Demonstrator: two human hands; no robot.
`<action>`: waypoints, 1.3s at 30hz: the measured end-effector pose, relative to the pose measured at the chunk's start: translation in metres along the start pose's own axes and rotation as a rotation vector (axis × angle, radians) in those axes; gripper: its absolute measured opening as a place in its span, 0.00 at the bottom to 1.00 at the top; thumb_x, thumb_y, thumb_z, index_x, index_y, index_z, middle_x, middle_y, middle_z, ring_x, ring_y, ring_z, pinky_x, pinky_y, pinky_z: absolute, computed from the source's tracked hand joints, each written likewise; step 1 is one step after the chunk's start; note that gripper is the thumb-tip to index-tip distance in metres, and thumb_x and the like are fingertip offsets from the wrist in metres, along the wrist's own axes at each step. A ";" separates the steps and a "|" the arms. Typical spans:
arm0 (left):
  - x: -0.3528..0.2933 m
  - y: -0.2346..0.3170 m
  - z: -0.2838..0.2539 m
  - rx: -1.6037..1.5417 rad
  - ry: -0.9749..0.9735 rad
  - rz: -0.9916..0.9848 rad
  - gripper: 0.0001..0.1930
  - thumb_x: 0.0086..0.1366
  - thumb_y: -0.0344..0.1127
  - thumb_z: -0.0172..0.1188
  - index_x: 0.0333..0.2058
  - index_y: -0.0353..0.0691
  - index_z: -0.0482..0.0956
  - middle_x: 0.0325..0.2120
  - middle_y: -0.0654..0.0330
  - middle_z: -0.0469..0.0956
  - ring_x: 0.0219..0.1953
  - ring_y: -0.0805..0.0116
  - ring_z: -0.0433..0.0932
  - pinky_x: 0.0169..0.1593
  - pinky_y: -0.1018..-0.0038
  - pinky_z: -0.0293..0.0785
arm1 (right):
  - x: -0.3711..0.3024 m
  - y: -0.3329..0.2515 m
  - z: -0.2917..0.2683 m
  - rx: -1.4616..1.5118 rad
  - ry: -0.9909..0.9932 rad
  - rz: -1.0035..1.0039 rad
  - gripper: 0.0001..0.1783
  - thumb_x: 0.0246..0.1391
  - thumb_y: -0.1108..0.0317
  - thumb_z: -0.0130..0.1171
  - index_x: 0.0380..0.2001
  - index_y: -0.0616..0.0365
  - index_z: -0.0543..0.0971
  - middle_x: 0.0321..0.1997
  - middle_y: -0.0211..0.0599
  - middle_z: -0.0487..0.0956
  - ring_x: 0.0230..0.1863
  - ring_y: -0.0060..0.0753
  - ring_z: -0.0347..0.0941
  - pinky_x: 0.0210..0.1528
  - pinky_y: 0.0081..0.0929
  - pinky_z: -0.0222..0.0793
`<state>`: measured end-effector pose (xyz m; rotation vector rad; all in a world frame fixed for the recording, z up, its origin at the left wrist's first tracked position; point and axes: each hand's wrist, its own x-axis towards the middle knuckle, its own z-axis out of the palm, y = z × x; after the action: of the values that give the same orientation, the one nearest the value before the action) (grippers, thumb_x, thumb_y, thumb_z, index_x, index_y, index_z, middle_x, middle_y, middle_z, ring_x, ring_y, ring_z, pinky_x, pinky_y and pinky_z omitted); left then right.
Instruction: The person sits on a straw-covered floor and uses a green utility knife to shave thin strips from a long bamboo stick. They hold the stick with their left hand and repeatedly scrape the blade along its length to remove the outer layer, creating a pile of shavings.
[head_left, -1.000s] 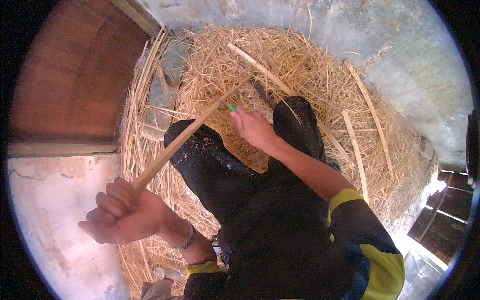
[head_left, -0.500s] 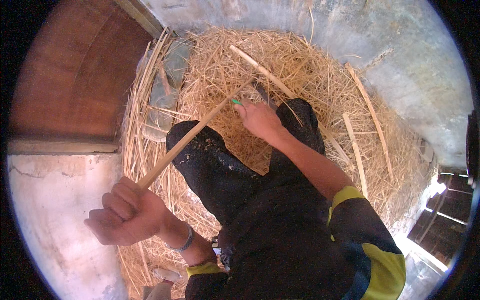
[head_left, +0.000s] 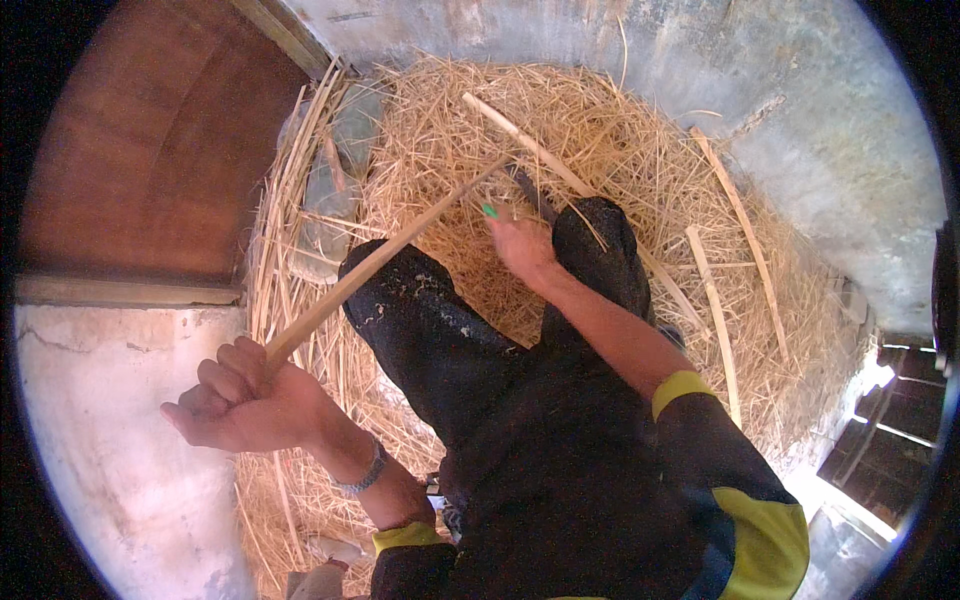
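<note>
My left hand is closed round the near end of a long, pale bamboo strip. The strip slants up and away over my left knee, and its far end meets a dark, narrow knife blade beside my right knee. My right hand is closed close to that blade, below the strip's far part. A small green piece shows at its thumb. The knife's handle is hidden, seemingly in this hand.
Straw-like shavings cover the floor round my legs. Other strips lie there: a pale stick ahead and a cut strip at right. Long thin strips lean at left, by a brown door panel. A grey wall stands beyond.
My left hand has risen slightly and turned, carrying the near end of the bamboo strip with it. My right hand has shifted a little to the right and nearer.
</note>
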<state>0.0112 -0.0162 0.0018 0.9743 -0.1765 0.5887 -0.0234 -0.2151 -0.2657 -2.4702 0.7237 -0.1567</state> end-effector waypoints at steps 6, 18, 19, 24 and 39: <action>-0.007 0.000 0.014 0.092 0.118 0.073 0.25 0.65 0.50 0.39 0.11 0.53 0.43 0.08 0.72 0.42 0.12 0.80 0.43 0.18 0.81 0.40 | -0.023 -0.026 -0.027 0.027 -0.144 -0.065 0.17 0.58 0.60 0.40 0.41 0.63 0.69 0.31 0.52 0.76 0.32 0.52 0.73 0.32 0.47 0.69; -0.007 -0.001 0.015 0.010 -0.004 0.060 0.25 0.64 0.49 0.41 0.12 0.52 0.44 0.08 0.72 0.42 0.12 0.80 0.40 0.18 0.80 0.38 | -0.031 -0.048 -0.068 0.262 -0.182 0.000 0.19 0.59 0.57 0.38 0.39 0.65 0.66 0.20 0.56 0.73 0.26 0.59 0.72 0.28 0.48 0.68; -0.007 -0.002 0.013 -0.009 -0.035 0.051 0.25 0.64 0.49 0.41 0.12 0.52 0.44 0.08 0.72 0.42 0.12 0.80 0.40 0.18 0.81 0.38 | -0.030 -0.046 -0.064 0.245 -0.218 -0.037 0.19 0.59 0.57 0.38 0.39 0.65 0.67 0.20 0.56 0.73 0.25 0.58 0.72 0.27 0.48 0.68; -0.010 0.001 0.013 0.012 0.001 0.036 0.24 0.64 0.48 0.41 0.12 0.52 0.45 0.07 0.72 0.42 0.11 0.80 0.40 0.18 0.80 0.39 | -0.020 -0.017 -0.040 0.193 -0.113 0.039 0.20 0.59 0.56 0.37 0.45 0.61 0.67 0.28 0.56 0.75 0.32 0.58 0.72 0.35 0.48 0.68; -0.009 0.002 0.005 -0.019 -0.080 0.027 0.25 0.64 0.48 0.39 0.10 0.53 0.42 0.07 0.72 0.41 0.11 0.80 0.39 0.18 0.80 0.39 | -0.015 -0.050 -0.071 0.204 -0.090 -0.126 0.21 0.58 0.53 0.39 0.40 0.61 0.70 0.22 0.56 0.73 0.26 0.60 0.70 0.29 0.50 0.66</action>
<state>0.0032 -0.0225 0.0025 0.9787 -0.2661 0.5724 -0.0315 -0.2063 -0.1782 -2.3109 0.4887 -0.1571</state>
